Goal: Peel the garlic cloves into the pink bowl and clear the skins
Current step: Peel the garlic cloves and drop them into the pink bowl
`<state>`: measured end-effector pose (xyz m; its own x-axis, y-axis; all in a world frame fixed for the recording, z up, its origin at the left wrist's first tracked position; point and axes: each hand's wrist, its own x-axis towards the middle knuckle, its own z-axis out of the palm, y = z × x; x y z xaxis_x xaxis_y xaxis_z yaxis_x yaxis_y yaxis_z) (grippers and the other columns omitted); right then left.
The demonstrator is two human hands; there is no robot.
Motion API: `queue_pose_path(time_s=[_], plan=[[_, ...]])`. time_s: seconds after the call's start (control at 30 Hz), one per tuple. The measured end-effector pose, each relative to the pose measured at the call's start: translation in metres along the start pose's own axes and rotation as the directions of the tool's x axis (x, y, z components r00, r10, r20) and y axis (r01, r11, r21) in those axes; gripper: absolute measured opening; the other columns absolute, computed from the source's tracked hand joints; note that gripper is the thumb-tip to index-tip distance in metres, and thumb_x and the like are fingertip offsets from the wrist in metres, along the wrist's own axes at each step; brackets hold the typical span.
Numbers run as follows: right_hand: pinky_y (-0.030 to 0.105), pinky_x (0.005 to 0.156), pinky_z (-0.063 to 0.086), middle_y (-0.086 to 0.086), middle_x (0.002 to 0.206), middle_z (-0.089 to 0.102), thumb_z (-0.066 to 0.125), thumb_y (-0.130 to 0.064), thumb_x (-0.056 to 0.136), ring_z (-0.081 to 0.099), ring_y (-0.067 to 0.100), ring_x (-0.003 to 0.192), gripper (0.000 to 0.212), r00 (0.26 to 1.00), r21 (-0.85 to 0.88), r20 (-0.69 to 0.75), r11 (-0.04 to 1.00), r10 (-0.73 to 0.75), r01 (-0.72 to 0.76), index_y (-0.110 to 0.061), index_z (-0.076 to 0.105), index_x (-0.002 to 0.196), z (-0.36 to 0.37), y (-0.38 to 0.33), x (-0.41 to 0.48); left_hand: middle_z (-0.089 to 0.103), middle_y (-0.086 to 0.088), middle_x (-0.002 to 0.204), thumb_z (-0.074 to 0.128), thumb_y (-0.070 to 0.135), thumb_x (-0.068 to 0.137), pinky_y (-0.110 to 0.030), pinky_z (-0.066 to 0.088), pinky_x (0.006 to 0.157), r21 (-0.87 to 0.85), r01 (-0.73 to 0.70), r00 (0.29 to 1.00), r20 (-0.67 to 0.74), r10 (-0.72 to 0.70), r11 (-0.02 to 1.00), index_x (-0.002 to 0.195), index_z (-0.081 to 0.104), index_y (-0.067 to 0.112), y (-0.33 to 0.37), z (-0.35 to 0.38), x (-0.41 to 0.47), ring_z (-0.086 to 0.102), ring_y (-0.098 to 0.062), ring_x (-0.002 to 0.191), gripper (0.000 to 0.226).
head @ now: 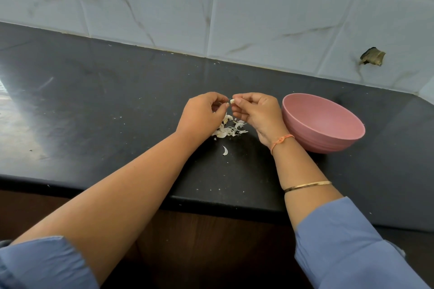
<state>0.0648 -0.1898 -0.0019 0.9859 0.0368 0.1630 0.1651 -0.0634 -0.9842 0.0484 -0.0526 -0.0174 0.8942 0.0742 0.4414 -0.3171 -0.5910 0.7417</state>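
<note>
My right hand (257, 110) pinches a small pale garlic clove (232, 101) between thumb and forefinger, a little above the counter. My left hand (203, 114) is right beside it, fingers curled, its fingertips pinching at a scrap of skin by the clove. Below both hands lies a heap of white garlic skins (229, 130) on the dark counter, with one loose curl of skin (225, 150) nearer to me. The pink bowl (328, 138) stands just right of my right hand; its inside is hidden from this angle.
The dark counter (105, 105) runs left to right, with its front edge near me and a tiled wall (211, 7) behind. A broken hole (373, 56) shows in the tile at the right. Small white specks are scattered on the counter.
</note>
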Motion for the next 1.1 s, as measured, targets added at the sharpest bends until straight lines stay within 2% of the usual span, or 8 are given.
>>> queue_pose_path(time_s=[0.23,0.4,0.53,0.7,0.9,1.0,1.1], plan=[[0.021,0.066,0.056,0.006,0.077,0.068,0.064,-0.003,0.086,0.065,0.008,0.066,0.007,0.999,-0.016,0.041,1.000,-0.025,0.026,-0.006,0.069,0.091,0.0014,0.0004,-0.0016,0.067,0.010,0.079,0.059,0.025,0.091,-0.007,0.043,0.063,0.005,0.003,1.000,-0.024,-0.003,1.000,0.099,0.072,0.019,0.0019,-0.0001,-0.0022,0.061,-0.001,0.070,0.016],[0.017,0.061,0.054,0.003,0.074,0.067,0.066,-0.003,0.084,0.061,0.002,0.058,0.007,0.995,-0.151,0.042,0.983,-0.095,0.100,-0.004,0.070,0.090,0.0022,0.0009,-0.0019,0.065,0.004,0.067,0.055,0.024,0.091,-0.018,0.042,0.056,0.086,0.033,0.999,-0.008,-0.032,0.996,0.091,0.072,0.017,0.0041,-0.0011,-0.0027,0.053,-0.006,0.056,0.018],[0.019,0.060,0.052,0.003,0.069,0.067,0.067,-0.007,0.084,0.059,0.005,0.057,0.007,0.993,-0.227,0.045,0.967,-0.107,0.115,-0.011,0.071,0.081,0.0010,0.0018,-0.0003,0.066,-0.004,0.066,0.052,0.025,0.091,-0.019,0.038,0.051,0.175,0.015,0.999,0.025,-0.020,0.984,0.088,0.072,0.013,0.0061,-0.0011,-0.0027,0.050,-0.012,0.053,0.024],[0.022,0.062,0.053,0.004,0.066,0.065,0.066,-0.009,0.085,0.058,0.009,0.057,0.010,0.995,-0.255,0.037,0.962,-0.090,0.096,-0.014,0.070,0.077,0.0007,0.0032,0.0006,0.061,-0.005,0.061,0.050,0.023,0.091,-0.018,0.033,0.047,0.227,-0.002,0.999,0.041,-0.007,0.974,0.081,0.071,0.008,0.0072,-0.0008,-0.0020,0.042,-0.010,0.047,0.027],[0.018,0.056,0.049,0.005,0.066,0.064,0.064,-0.008,0.087,0.057,0.008,0.055,0.011,0.997,-0.129,0.043,0.989,-0.069,0.074,-0.010,0.070,0.079,0.0028,-0.0003,-0.0017,0.052,-0.002,0.054,0.053,0.020,0.090,-0.025,0.037,0.053,0.155,0.004,1.000,0.004,-0.004,0.988,0.069,0.064,0.007,0.0065,-0.0007,-0.0026,0.043,-0.014,0.051,0.027],[0.018,0.057,0.051,0.005,0.066,0.062,0.061,-0.006,0.089,0.055,0.007,0.056,0.012,0.999,-0.005,0.045,1.000,-0.016,0.016,-0.006,0.069,0.081,0.0022,-0.0014,-0.0023,0.061,0.002,0.063,0.054,0.019,0.091,-0.026,0.043,0.058,0.086,0.032,0.999,-0.019,-0.031,0.996,0.078,0.067,0.013,0.0070,-0.0018,-0.0026,0.052,-0.012,0.056,0.019],[0.018,0.057,0.051,0.004,0.067,0.061,0.059,-0.005,0.090,0.055,0.007,0.057,0.011,0.997,0.086,0.069,0.995,0.036,-0.042,-0.004,0.068,0.083,0.0015,-0.0029,-0.0028,0.057,0.013,0.062,0.053,0.017,0.091,-0.018,0.041,0.054,0.053,0.076,0.996,-0.043,-0.073,0.996,0.088,0.071,0.015,0.0052,-0.0027,-0.0004,0.050,-0.006,0.052,0.018]])
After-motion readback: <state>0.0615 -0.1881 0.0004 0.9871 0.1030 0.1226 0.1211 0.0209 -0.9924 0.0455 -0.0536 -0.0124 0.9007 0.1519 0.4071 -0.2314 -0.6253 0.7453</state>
